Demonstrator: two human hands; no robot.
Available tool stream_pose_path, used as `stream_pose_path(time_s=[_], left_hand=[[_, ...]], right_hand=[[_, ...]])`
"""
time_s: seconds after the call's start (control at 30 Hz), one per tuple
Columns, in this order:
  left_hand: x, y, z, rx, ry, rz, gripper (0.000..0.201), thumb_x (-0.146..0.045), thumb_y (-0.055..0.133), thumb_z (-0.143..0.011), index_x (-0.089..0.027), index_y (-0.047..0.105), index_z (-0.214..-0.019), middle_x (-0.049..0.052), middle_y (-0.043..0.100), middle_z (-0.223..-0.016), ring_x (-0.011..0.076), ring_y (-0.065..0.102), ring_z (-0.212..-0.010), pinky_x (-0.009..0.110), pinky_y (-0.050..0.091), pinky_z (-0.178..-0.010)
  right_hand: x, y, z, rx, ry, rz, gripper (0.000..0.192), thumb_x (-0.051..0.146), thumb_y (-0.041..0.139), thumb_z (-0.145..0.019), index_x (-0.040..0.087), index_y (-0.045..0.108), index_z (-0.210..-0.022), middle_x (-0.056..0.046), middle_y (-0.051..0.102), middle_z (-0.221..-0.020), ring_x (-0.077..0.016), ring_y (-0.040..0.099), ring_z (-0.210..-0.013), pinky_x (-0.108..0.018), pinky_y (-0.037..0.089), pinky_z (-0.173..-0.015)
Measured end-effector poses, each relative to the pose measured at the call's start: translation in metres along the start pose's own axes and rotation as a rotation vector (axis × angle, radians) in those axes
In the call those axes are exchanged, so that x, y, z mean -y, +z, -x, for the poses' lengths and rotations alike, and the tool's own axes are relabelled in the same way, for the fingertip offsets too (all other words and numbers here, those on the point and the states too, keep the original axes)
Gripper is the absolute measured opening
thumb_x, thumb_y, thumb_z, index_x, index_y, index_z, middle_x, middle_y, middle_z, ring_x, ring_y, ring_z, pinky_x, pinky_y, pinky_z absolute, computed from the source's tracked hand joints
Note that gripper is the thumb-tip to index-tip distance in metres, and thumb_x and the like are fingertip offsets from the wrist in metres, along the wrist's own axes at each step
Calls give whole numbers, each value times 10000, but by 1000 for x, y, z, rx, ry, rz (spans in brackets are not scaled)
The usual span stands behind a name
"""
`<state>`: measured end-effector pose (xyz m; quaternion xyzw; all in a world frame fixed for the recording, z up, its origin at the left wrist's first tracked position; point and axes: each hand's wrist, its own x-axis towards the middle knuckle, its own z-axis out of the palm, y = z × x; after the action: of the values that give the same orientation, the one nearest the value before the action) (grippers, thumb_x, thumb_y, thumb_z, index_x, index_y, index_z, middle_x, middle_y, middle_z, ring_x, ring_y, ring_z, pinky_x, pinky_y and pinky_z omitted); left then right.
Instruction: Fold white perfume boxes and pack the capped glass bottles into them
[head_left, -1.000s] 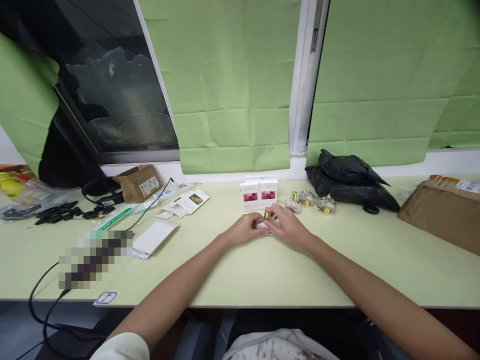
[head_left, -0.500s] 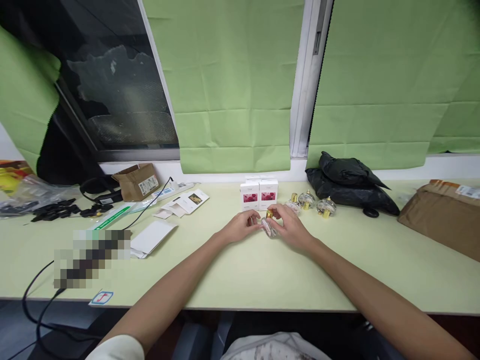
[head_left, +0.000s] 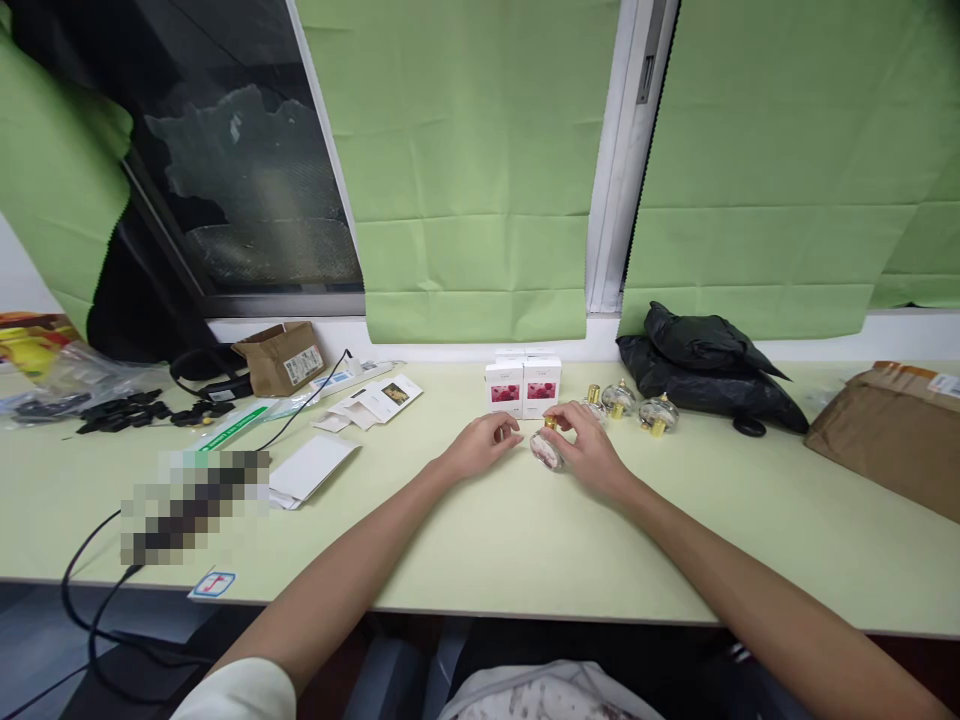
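Head view
Right hand (head_left: 592,455): its grip is closed on a small round glass bottle (head_left: 545,449), fingers curled over the gold cap (head_left: 550,423); the bottle leans toward the left and its base looks to be on the tabletop (head_left: 525,540).
Left hand (head_left: 480,447): just left of the bottle, fingers loosely bent and nothing in its grip; the fingertips (head_left: 513,432) are near the bottle, and whether they touch it I cannot tell.
Bottle's place: mid-tabletop, nearer the far edge than the near one, just in front of two white boxes (head_left: 523,386) with pink pictures on them.
Other bottles (head_left: 630,404): three more gold-capped ones in a row to the right of the boxes, toward the far edge, one partly behind the right hand.
Black bag (head_left: 705,370): crumpled, against the far edge, right of the bottles.
Brown parcel (head_left: 889,435): at the right edge of the tabletop, well apart from the hands.
Small open carton (head_left: 281,358): brown, at the far edge on the left side, beside a coiled black cable (head_left: 196,375).
Leaflets (head_left: 371,402): white cards and papers lying between the carton and the boxes.
White envelope (head_left: 311,470): flat on the left half, nearer the front edge than the leaflets.
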<state>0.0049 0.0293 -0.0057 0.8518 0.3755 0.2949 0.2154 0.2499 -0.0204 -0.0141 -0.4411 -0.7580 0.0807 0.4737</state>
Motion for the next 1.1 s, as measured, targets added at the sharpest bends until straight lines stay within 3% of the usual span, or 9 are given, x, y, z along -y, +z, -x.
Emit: stream_pose_path(time_s=[0.17, 0.43, 0.6, 0.77, 0.93, 1.1], left_hand=[[1, -2, -2, -71, 10, -47, 276, -475, 558, -1009, -227, 673, -1044, 18, 699, -908, 177, 585, -767, 310, 447, -733], [6, -4, -4, -209, -27, -116, 244, -435, 522, -1026, -224, 634, -974, 25, 666, -868, 195, 587, -813, 315, 427, -741], [16, -3, -7, -356, -75, -112, 202, -418, 531, -1024, -229, 583, -975, 16, 637, -864, 187, 571, -799, 312, 411, -731], [20, -3, -8, -440, -114, -80, 174, -410, 534, -1024, -236, 534, -1021, 14, 597, -867, 192, 567, -842, 311, 408, -743], [26, 1, -9, -518, -144, -49, 261, -424, 574, -1003, -230, 481, -1153, 63, 591, -1066, 202, 567, -926, 330, 446, -798], [35, 8, -14, -543, -170, 49, 603, -458, 668, -949, -256, 351, -1421, 156, 478, -1465, 263, 558, -1171, 375, 483, -872]], right_hand=[[-2, 0, 0, 14, 6, -67, 382, 291, 518, -1018, 286, 563, -1398, -78, 690, -1251, -261, 604, -1178, -462, 485, -1031], [5, 0, 0, 26, 11, -52, 330, 360, 545, -1022, 283, 600, -1338, -83, 664, -1217, -268, 624, -1132, -458, 496, -1007], [3, -2, -1, 12, -2, 2, 275, 366, 577, -1010, 282, 645, -1263, -79, 650, -1137, -275, 622, -1072, -458, 492, -972], [0, 0, 0, -5, 11, -22, 325, 360, 566, -1012, 277, 615, -1323, -84, 680, -1180, -279, 623, -1088, -476, 494, -988], [3, 0, 0, 16, 24, -113, 353, 300, 507, -1026, 281, 578, -1371, -77, 713, -1204, -269, 636, -1169, -480, 517, -1022], [6, -1, 0, 68, 102, -233, 335, 304, 472, -1033, 288, 573, -1352, -72, 713, -1212, -241, 715, -1069, -406, 615, -850]])
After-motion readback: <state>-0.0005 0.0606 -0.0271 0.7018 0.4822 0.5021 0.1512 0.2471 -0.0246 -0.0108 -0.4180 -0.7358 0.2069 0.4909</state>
